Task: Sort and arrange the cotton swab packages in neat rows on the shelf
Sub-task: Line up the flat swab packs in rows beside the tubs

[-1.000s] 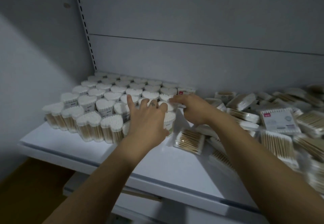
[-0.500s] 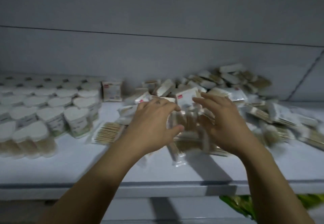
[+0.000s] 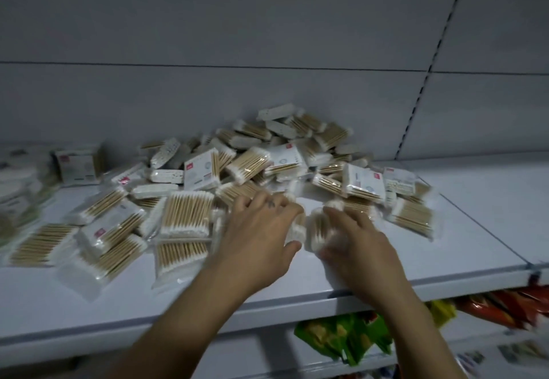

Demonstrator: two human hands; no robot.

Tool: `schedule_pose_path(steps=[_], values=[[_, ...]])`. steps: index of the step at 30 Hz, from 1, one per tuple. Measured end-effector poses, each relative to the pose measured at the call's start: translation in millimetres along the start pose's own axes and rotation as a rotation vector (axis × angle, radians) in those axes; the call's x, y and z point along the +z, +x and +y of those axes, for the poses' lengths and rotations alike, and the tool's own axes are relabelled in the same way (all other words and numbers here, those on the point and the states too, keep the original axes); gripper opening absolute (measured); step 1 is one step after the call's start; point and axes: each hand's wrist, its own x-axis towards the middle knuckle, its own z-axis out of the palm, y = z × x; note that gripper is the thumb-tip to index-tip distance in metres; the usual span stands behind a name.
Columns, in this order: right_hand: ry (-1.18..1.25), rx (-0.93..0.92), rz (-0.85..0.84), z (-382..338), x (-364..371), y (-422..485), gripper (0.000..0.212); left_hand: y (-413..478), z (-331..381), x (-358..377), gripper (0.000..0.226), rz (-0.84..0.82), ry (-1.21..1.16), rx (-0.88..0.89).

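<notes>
A loose heap of flat cotton swab packs lies on the white shelf against the back wall, with more packs spread out to the left. My left hand and my right hand are side by side at the front of the heap. Each curls its fingers and thumb round a blurred swab pack: the left hand's pack and the right hand's pack almost touch. Motion blur hides the exact grip.
Round swab tubs stand blurred at the far left, next to an upright boxed pack. A slotted upright runs up the back wall at right. Green snack bags and red ones sit on the shelf below.
The view swung right from the tubs to the heap. Both hands left the tubs, came together over the flat packs and sank to the shelf surface.
</notes>
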Motion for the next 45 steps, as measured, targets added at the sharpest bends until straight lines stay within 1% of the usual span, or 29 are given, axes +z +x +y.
schedule_pose_path(steps=[3, 4, 7, 9, 10, 12, 14, 16, 19, 21, 24, 25, 27, 28, 29, 31, 32, 33, 35, 37, 39, 42, 45], values=[[0.056, -0.034, 0.061, 13, 6, 1, 0.066, 2, 12, 7, 0.054, -0.008, -0.011, -0.023], [0.128, -0.037, 0.093, 18, 6, 0, 0.062, 2, 14, 8, 0.057, -0.019, -0.044, -0.023], [0.452, -0.025, 0.163, 28, -5, -3, 0.049, 4, 21, 6, 0.070, -0.051, -0.181, -0.001], [0.669, -0.028, 0.130, 27, -15, -3, 0.042, 5, 26, 2, 0.073, -0.042, -0.317, 0.012], [0.807, -0.023, 0.094, 22, -20, -2, 0.039, 6, 28, 0, 0.071, -0.029, -0.423, -0.003], [1.052, 0.000, 0.027, 7, -28, -3, 0.051, 6, 29, -3, 0.062, -0.002, -0.655, -0.080], [1.150, 0.008, 0.000, -6, -32, -1, 0.060, 3, 25, -5, 0.054, 0.042, -0.823, -0.172], [1.215, -0.034, -0.042, -20, -31, 3, 0.060, -3, 16, -7, 0.047, 0.114, -0.965, -0.249], [1.234, -0.129, -0.064, -44, -24, 9, 0.046, -16, 2, -13, 0.031, 0.193, -1.162, -0.326], [1.224, -0.175, -0.078, -63, -15, 14, 0.038, -27, -9, -17, 0.028, 0.268, -1.229, -0.397], [1.198, -0.268, -0.158, -93, 5, 18, 0.029, -48, -27, -21, 0.024, 0.382, -1.296, -0.535], [1.185, -0.323, -0.197, -104, 12, 17, 0.034, -57, -35, -24, 0.025, 0.401, -1.323, -0.585], [1.107, -0.455, -0.256, -133, 24, 14, 0.061, -74, -53, -34, 0.029, 0.436, -1.382, -0.692], [1.046, -0.521, -0.250, -149, 29, 12, 0.070, -82, -63, -38, 0.029, 0.457, -1.394, -0.724], [1.004, -0.570, -0.231, -165, 34, 11, 0.073, -91, -73, -43, 0.029, 0.482, -1.408, -0.751], [0.936, -0.606, -0.166, -196, 43, 9, 0.068, -108, -92, -55, 0.036, 0.524, -1.474, -0.836], [0.901, -0.614, -0.140, -211, 47, 9, 0.065, -116, -102, -62, 0.038, 0.533, -1.457, -0.873], [0.888, -0.621, -0.134, -225, 50, 9, 0.061, -124, -112, -69, 0.036, 0.542, -1.385, -0.903], [0.934, -0.620, -0.183, -253, 55, 7, 0.049, -144, -133, -82, 0.026, 0.581, -1.190, -0.941], [1.016, -0.596, -0.255, -278, 62, 5, 0.037, -162, -154, -93, 0.021, 0.623, -0.981, -0.928], [1.075, -0.590, -0.313, -301, 70, 3, 0.028, -178, -173, -101, 0.016, 0.625, -0.818, -0.899], [1.072, -0.591, -0.339, -330, 82, -1, 0.027, -198, -196, -109, 0.011, 0.629, -0.696, -0.902], [1.069, -0.581, -0.340, -354, 90, -6, 0.029, -215, -217, -110, 0.007, 0.681, -0.637, -0.903]])
